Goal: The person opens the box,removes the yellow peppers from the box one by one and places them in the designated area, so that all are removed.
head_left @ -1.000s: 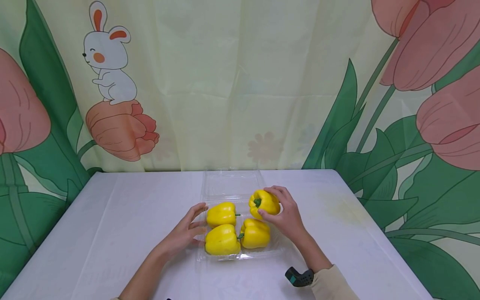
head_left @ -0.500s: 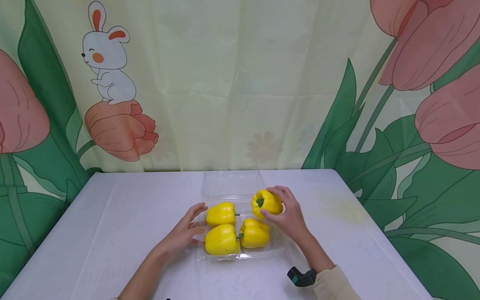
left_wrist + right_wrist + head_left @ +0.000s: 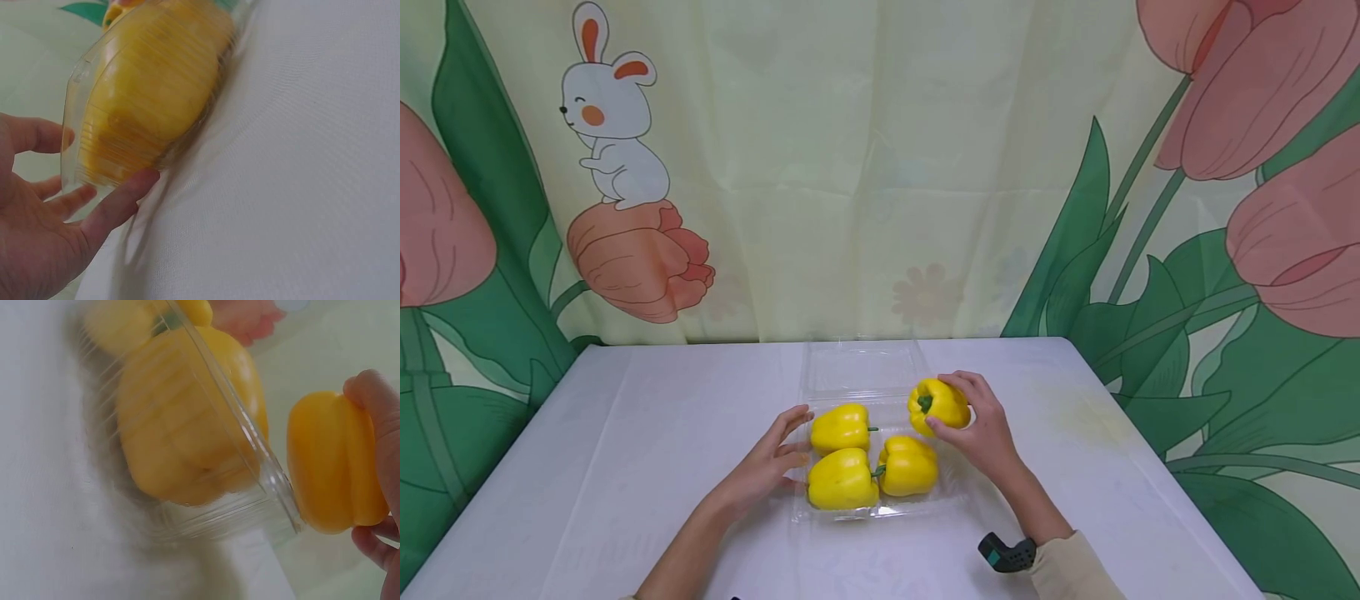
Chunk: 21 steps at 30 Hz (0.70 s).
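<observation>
My right hand (image 3: 987, 427) grips a yellow bell pepper (image 3: 938, 407), thumb on the near side and fingers over the far side. Its green stem faces left, and it is over the back right part of a clear plastic clamshell container (image 3: 951, 490). Three more yellow bell peppers lie in the container: one at back left (image 3: 840, 428), one at front left (image 3: 842, 479) and one at front right (image 3: 908, 467). At the container's left side, my left hand (image 3: 763, 463) has its fingers spread, and the thumb (image 3: 119, 209) and fingertips touch the clear wall in the left wrist view.
The container's transparent lid (image 3: 865, 367) lies folded back toward the table's far edge. A white cloth covers the table (image 3: 647, 450). Behind it hangs a curtain (image 3: 820, 208) printed with tulips and a rabbit. A black device (image 3: 1006, 553) sits at my right wrist.
My right hand has shifted slightly to the right with the bell pepper in its grip. The left hand and the three other peppers keep their places by and in the container.
</observation>
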Each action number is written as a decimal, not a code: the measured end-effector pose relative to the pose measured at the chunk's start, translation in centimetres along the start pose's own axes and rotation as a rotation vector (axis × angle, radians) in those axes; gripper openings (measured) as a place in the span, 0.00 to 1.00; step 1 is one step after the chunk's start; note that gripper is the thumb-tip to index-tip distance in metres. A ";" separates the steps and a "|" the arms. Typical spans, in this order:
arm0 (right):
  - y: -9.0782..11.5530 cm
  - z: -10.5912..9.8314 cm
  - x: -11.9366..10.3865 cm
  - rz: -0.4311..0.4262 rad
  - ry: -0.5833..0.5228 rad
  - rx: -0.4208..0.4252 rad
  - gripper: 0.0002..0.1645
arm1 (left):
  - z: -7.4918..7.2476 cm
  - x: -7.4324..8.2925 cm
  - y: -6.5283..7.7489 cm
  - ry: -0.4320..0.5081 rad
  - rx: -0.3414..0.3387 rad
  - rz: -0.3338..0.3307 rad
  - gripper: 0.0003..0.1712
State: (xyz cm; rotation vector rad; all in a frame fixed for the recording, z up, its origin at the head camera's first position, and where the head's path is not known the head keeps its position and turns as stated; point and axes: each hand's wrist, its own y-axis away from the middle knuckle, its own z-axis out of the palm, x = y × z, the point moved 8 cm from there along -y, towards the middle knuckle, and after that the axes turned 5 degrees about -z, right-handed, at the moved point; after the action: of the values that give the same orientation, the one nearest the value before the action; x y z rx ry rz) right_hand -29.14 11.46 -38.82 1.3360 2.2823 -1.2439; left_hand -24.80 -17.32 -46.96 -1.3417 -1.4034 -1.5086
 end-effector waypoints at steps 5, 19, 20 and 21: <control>0.0 -0.1 0.1 -0.001 0.005 0.000 0.33 | -0.1 0.0 0.1 -0.001 -0.002 0.006 0.39; 0.1 -0.7 0.6 -0.010 0.016 0.020 0.33 | 0.1 -0.1 0.0 -0.004 -0.029 0.014 0.39; 0.1 -0.7 0.6 -0.007 0.015 0.020 0.33 | 0.1 -0.1 0.0 -0.004 -0.030 0.014 0.39; 0.1 -0.7 0.7 -0.005 0.017 0.020 0.33 | 0.1 -0.1 0.0 -0.002 -0.028 0.013 0.39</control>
State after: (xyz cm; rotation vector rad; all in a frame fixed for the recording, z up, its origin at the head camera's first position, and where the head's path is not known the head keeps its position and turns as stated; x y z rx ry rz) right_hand -29.30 12.46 -38.79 1.3531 2.2916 -1.2649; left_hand -24.72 -17.28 -47.02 -1.3673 -1.3774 -1.5236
